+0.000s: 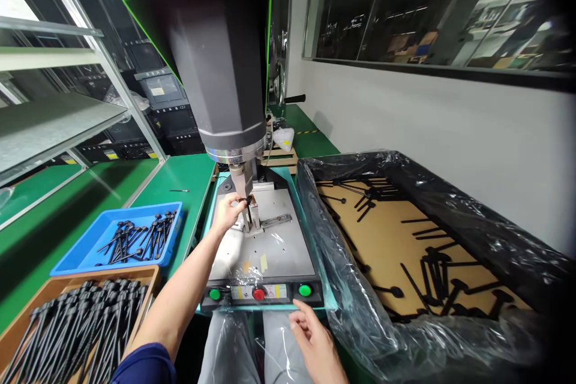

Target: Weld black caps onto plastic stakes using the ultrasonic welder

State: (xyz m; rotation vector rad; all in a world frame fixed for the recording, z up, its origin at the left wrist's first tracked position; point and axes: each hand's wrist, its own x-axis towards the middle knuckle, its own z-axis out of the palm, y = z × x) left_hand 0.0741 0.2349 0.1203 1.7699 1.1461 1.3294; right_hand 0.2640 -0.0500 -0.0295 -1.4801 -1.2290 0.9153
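My left hand [228, 211] reaches forward to the small metal fixture [252, 216] under the horn [242, 179] of the press machine. Its fingers pinch a thin black rod part [247, 202] standing in that fixture. My right hand [315, 339] hovers low at the machine's front edge, fingers loosely spread and holding nothing, just below the right green button [305, 290]. A red button [258, 294] and a left green button [215, 294] sit on the same front panel.
A blue tray [90, 252] of black rod parts lies on the green bench at left, with a brown tray [148, 273] of several more in front of it. A large plastic-lined cardboard box [405, 234] with scattered finished parts stands at right. Metal shelving [54, 126] rises at far left.
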